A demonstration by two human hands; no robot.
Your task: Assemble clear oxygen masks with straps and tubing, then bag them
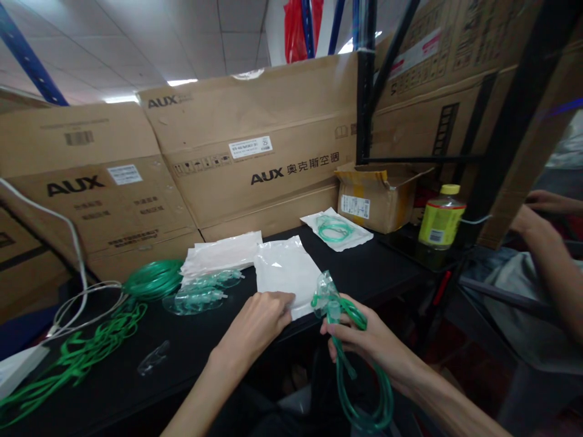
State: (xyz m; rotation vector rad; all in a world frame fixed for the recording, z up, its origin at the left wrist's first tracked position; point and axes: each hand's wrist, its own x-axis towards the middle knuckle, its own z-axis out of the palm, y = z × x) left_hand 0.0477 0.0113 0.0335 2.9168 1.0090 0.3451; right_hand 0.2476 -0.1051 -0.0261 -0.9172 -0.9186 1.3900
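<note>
My left hand (268, 312) rests at the lower edge of a flat white pouch (286, 264), its fingers curled and closed on that edge; the fingertips are partly hidden. In my right hand (364, 337) is a coil of green tubing (385, 400) with a clear, soft plastic mask piece (325, 291) at its top. The fingers wrap round the bundle, and the coil's loop hangs below the hand, in front of the table edge. Beyond the left hand lie a stack of white pouches (223, 252) and several clear green mask pieces (200, 294).
At left are coiled green tubing (155, 278), green straps (86, 346), a white cable (75, 243) and a small clear piece (153, 358). A filled pouch (337, 229), an open carton (378, 197) and a yellow-labelled bottle (441, 218) stand behind. Another person's arm (546, 249) shows at right.
</note>
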